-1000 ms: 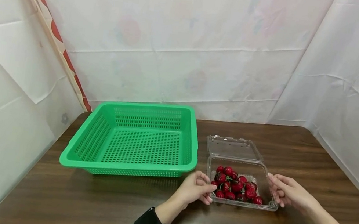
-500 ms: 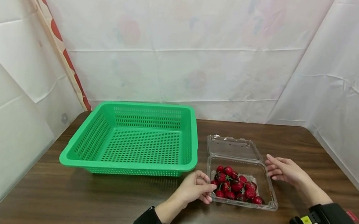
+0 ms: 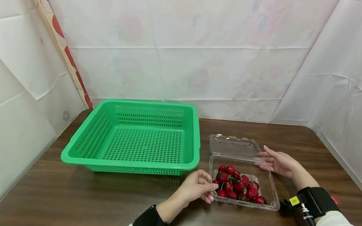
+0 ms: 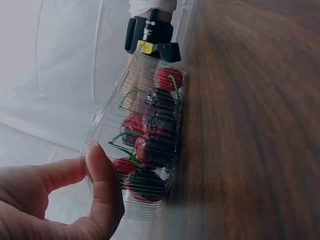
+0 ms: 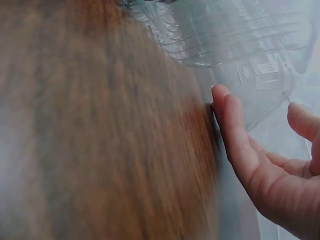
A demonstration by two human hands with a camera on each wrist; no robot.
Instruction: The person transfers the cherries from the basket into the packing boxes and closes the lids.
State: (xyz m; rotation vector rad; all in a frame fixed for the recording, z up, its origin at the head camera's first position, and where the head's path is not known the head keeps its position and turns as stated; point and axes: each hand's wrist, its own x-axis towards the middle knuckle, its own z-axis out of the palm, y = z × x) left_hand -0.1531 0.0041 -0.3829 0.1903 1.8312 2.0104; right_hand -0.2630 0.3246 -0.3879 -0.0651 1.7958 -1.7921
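A clear plastic clamshell box [image 3: 272,192] full of red cherries [image 3: 237,186] sits on the table, its lid [image 3: 232,147] folded back on the far side. At the near left corner my left hand [image 3: 196,187] pinches the rim between thumb and fingers, as the left wrist view shows up close. The box wall [image 4: 107,122] there has cherries with green stems behind it. My right hand [image 3: 279,163] is at the lid's right side, thumb raised and fingers extended; the fingers show through the clear plastic. In the right wrist view, its fingertips [image 5: 220,92] reach beneath the lid.
A green perforated plastic basket [image 3: 128,164] stands left of the box, with no contents showing. Both stand on a dark wooden table [image 3: 107,201]. White sheeting [image 3: 181,53] encloses the back and both sides. Each wrist wears a black camera strap [image 3: 316,201].
My right hand has left the box's near right side and moved away from me to the lid, its fingers now under it. The left hand keeps its grip on the rim.
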